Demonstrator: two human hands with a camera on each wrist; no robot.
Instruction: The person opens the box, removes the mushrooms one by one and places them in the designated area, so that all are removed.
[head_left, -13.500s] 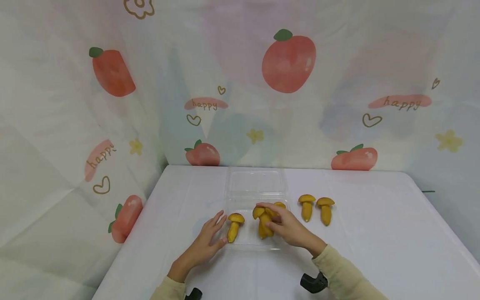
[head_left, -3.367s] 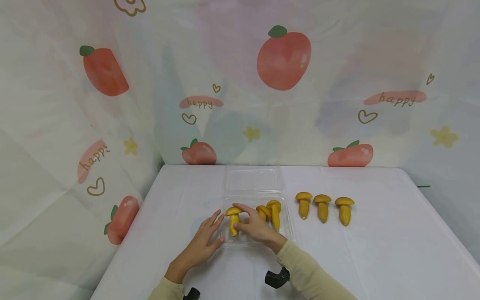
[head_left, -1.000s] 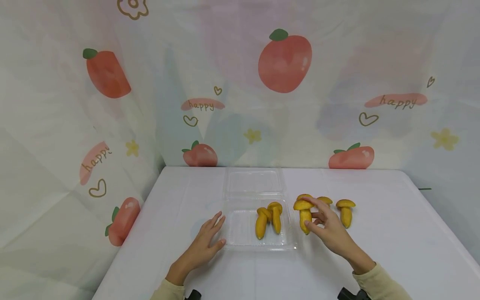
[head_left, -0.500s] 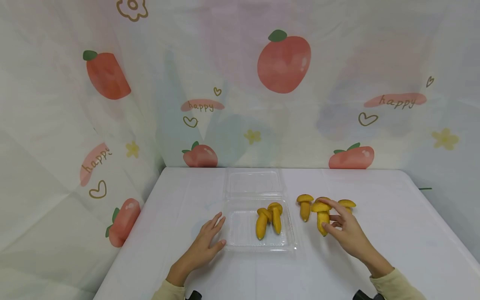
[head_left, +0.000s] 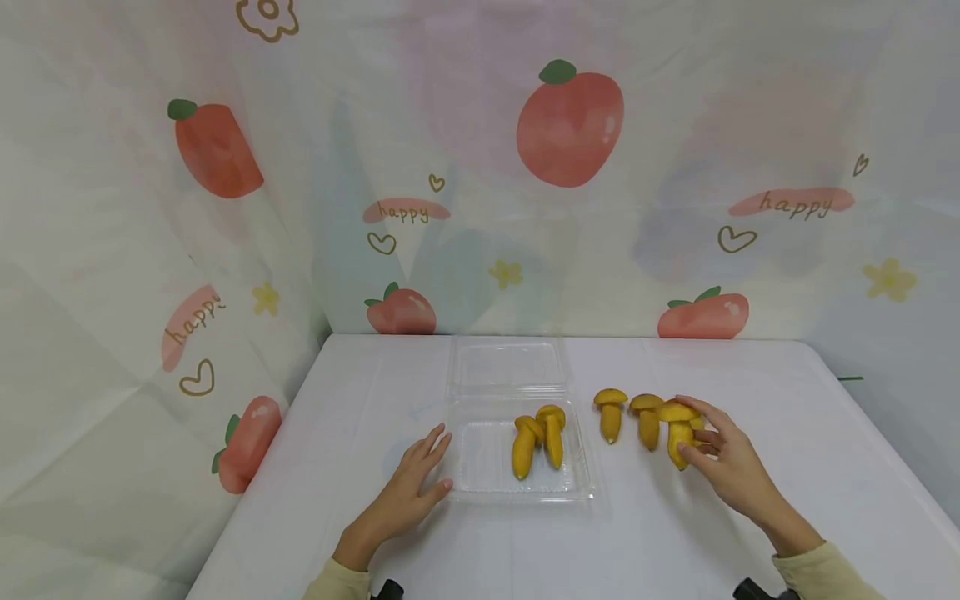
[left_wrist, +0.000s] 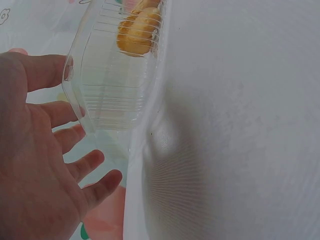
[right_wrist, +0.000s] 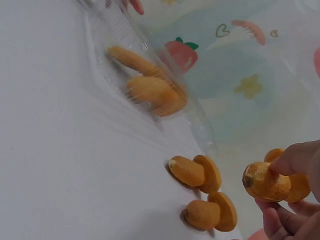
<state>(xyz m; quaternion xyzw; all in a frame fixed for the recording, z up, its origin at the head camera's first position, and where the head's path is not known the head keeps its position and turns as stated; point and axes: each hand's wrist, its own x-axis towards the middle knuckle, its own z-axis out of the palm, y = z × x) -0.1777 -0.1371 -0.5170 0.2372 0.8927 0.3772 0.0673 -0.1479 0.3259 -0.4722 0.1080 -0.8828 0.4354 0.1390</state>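
My right hand point(head_left: 738, 475) pinches a yellow mushroom point(head_left: 679, 437) by cap and stem, cap upward; the right wrist view shows its stem end point(right_wrist: 262, 182) towards the camera. Behind it, mostly hidden, another mushroom point(head_left: 699, 423) peeks out on the table. To its left stand a mushroom point(head_left: 648, 421) and one more point(head_left: 611, 414) in a row. My left hand point(head_left: 408, 492) lies with spread fingers at the left edge of a clear plastic clamshell box point(head_left: 480, 458), fingertips right at its rim. Two mushrooms point(head_left: 522, 454) lean together in the box's right half.
The box's clear lid point(head_left: 510, 365) is folded back flat towards the rear. White cloth covers the table point(head_left: 540, 550). A fruit-printed backdrop point(head_left: 480, 167) rises behind and along the left side.
Over the last second my right hand carries the mushroom rightward, past the first two table mushrooms. It was taken from the box's left side earlier. My left hand has stayed put.
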